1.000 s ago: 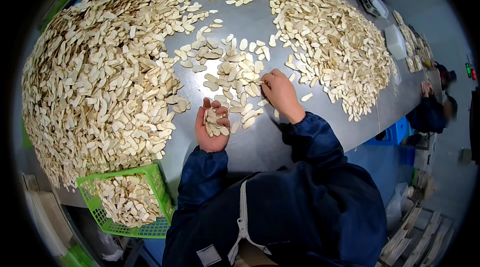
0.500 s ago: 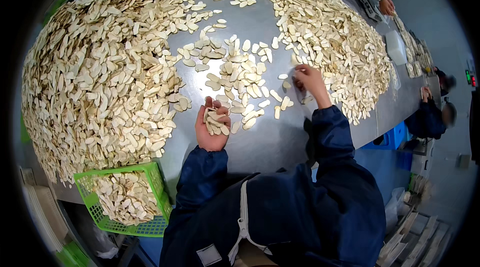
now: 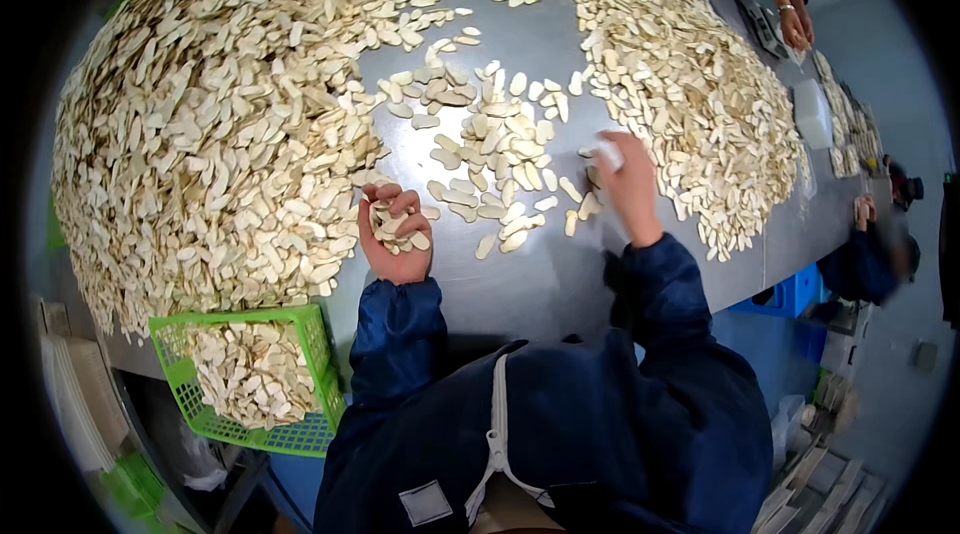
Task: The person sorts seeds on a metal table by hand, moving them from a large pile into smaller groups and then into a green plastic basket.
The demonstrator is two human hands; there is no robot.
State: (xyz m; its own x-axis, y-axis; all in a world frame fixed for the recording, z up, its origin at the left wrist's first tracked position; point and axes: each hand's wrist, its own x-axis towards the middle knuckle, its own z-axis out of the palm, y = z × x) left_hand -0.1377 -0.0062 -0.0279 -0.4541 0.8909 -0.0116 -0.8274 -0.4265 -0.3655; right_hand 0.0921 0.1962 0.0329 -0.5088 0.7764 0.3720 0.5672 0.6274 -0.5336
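Observation:
My left hand point(image 3: 392, 259) is cupped palm up, its fingers curled over several pale, oval dried slices point(image 3: 402, 233). It is beside the right edge of a large heap of slices point(image 3: 210, 134). Farther right, my right hand point(image 3: 632, 189) is over the table at the edge of a second heap point(image 3: 680, 84). Its fingers are pinched on a whitish piece point(image 3: 608, 155), blurred but looking like a slice. Between my hands, a loose scatter of slices point(image 3: 515, 139) lies on the metal table point(image 3: 480, 299).
A green plastic basket point(image 3: 322, 359) of slices stands at the near left. At the far right are a co-worker's hands point(image 3: 795, 29), a white block-shaped container point(image 3: 813, 114) and more slices point(image 3: 845, 124). A blue stool point(image 3: 790, 294) is beside the table's right edge.
My left hand has moved left toward the large heap and its fingers have curled more over the slices. My right hand has drawn slightly nearer, with the whitish piece in its fingers.

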